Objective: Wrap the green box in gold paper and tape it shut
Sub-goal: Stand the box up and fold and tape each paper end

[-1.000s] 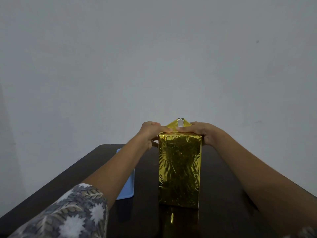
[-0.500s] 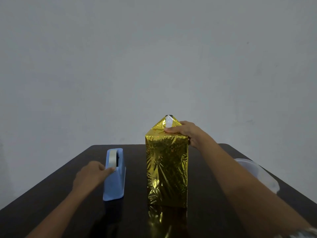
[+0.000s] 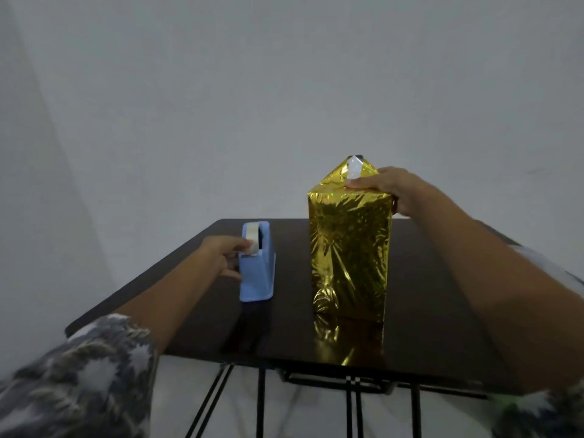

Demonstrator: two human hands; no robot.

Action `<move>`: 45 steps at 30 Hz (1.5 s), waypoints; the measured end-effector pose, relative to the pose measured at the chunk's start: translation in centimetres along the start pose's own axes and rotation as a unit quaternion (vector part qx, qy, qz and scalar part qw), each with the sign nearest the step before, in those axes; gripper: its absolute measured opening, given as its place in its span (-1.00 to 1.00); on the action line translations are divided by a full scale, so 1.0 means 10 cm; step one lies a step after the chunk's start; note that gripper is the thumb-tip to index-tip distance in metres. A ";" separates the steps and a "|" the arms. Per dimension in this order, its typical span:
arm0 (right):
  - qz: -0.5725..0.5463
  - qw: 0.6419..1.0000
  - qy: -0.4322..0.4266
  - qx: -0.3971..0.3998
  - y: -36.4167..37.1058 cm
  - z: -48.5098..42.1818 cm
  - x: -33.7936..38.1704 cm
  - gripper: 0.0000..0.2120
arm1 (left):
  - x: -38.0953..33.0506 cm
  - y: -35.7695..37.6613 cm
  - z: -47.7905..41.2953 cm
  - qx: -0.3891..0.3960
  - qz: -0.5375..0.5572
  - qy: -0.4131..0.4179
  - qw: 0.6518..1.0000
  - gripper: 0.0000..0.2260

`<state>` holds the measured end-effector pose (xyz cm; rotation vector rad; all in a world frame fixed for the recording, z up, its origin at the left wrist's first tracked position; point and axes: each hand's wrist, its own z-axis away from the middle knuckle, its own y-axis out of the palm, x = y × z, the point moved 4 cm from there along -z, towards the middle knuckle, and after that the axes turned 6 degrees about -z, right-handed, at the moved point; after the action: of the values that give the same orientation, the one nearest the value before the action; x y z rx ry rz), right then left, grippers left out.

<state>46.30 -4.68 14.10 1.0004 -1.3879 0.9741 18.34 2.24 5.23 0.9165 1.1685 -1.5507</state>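
The box wrapped in gold paper (image 3: 349,251) stands upright on the dark table (image 3: 294,339), right of centre; no green shows. Its top paper is folded into a pointed flap with a strip of clear tape (image 3: 354,167) on it. My right hand (image 3: 387,188) grips the top right of the box, thumb pressing the fold just under the tape strip. A blue tape dispenser (image 3: 256,270) with a white tape roll stands to the left of the box. My left hand (image 3: 226,252) is at the dispenser, fingers pinching the free end of the tape at the roll.
The table's near edge (image 3: 252,361) and its thin black metal legs (image 3: 260,403) show at the bottom, over a pale floor. A plain grey wall stands behind. Patterned sleeves cover both my upper arms.
My left hand left the top of the box, reached to the dispenser and now pinches the tape end. My right hand stays on the box top. The view has pulled back and shifted.
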 end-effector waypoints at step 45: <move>0.058 0.998 0.014 -0.029 -0.02 0.00 0.00 -0.41 | 0.52 0.05 -0.18 0.001 0.252 0.085 0.964 -0.96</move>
<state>46.44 -4.75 14.13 0.8670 -1.4557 1.0242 17.50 2.68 -0.25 1.2557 0.9504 -1.0758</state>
